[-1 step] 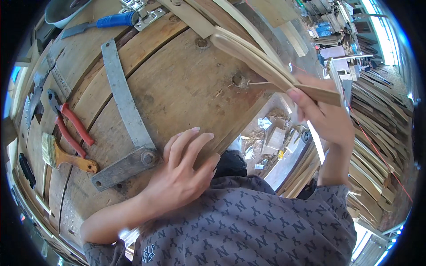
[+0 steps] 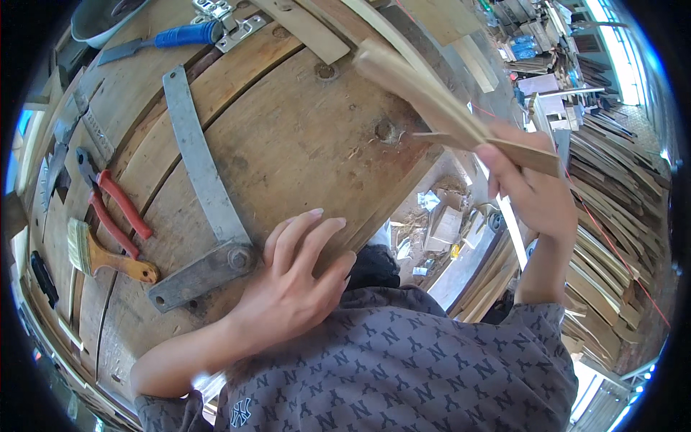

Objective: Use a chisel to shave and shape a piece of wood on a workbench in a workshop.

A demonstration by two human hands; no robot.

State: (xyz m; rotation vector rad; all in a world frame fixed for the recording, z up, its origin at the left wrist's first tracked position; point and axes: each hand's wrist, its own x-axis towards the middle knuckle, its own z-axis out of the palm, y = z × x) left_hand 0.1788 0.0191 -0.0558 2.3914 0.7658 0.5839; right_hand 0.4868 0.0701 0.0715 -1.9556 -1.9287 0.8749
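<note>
My right hand (image 2: 534, 189) is closed around a bundle of narrow wooden strips (image 2: 425, 90), held off the right edge of the wooden workbench (image 2: 288, 155). Their far end is smeared by motion and reaches up and left over the bench. A thin, pointed wooden strip (image 2: 533, 157) crosses the bundle at my grip. My left hand (image 2: 291, 291) lies palm down at the bench's near edge, fingers apart and holding nothing. Close beside it is a jointed metal bar (image 2: 196, 155), its bolted wooden or metal end piece (image 2: 201, 275) almost touching my wrist.
Left on the bench lie red-handled pliers (image 2: 115, 201), a paintbrush (image 2: 108, 255) and a blue-handled chisel (image 2: 180, 34). A metal hinge or latch (image 2: 234, 25) sits at the back. Stacked timber (image 2: 612, 237) and scraps (image 2: 443, 223) cover the floor at right.
The far end of the wooden strips has swung slightly to the right and blurred, and the thin strip's tip has shifted. My left hand stays where it was.
</note>
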